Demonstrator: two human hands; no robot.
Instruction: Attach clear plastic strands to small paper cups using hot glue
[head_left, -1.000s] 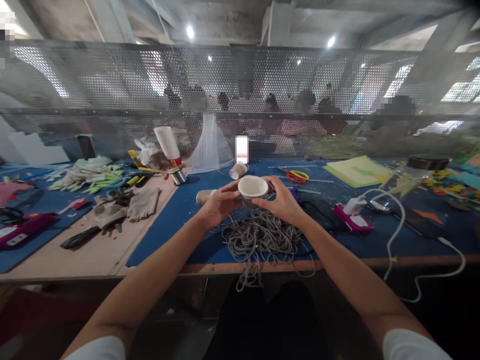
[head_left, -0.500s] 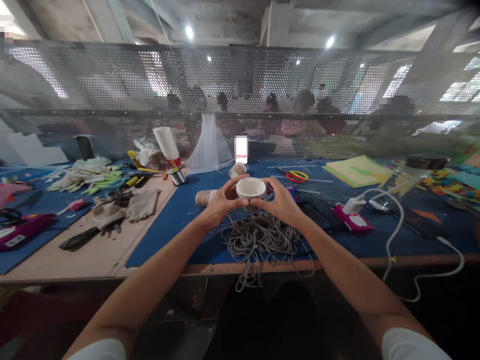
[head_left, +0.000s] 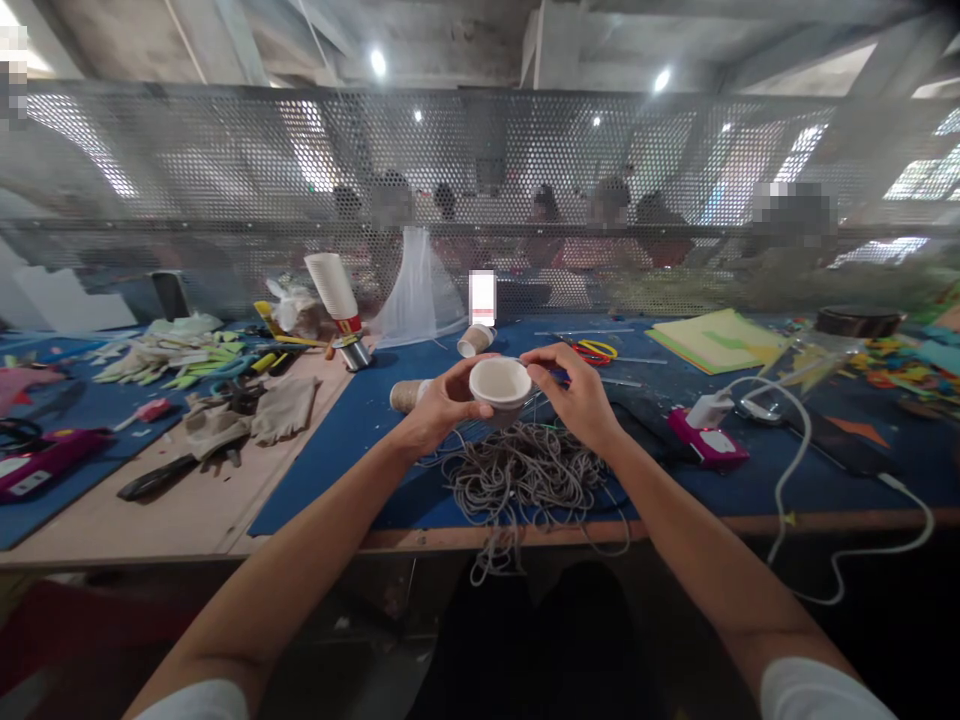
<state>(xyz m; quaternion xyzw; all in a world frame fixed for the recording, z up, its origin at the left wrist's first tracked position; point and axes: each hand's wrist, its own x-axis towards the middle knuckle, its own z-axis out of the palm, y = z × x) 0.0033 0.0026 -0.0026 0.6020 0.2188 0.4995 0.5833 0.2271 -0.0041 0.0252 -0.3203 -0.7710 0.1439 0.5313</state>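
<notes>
A white cup [head_left: 501, 385] with an open round mouth and greyish lower sides is held up over the bench, its mouth tipped toward me. My left hand [head_left: 442, 408] is closed on the cup's left side, thumb at the front and fingers behind. At the right of the rim, my right hand [head_left: 574, 395] has its thumb and forefinger bent close together against the cup's edge. Below the cup lies a loose tangle of grey cord [head_left: 529, 475], with some strands hanging over the bench edge. Two cord-wrapped cups, one lying at left [head_left: 407, 396] and one farther back [head_left: 475, 341], rest behind my left hand.
Red and yellow scissors [head_left: 595, 351], a magenta power strip [head_left: 707, 437] with a white cable, and coloured paper sheets [head_left: 720, 340] lie to the right. Stacked paper cups [head_left: 332, 285], work gloves [head_left: 285, 410] and a black-handled tool [head_left: 157, 478] are left. A perforated metal screen [head_left: 495, 150] stands behind.
My right hand has shifted from cupping the cup's right side to a raised pinch at its rim. The cup tilts slightly more toward me, still in my left hand.
</notes>
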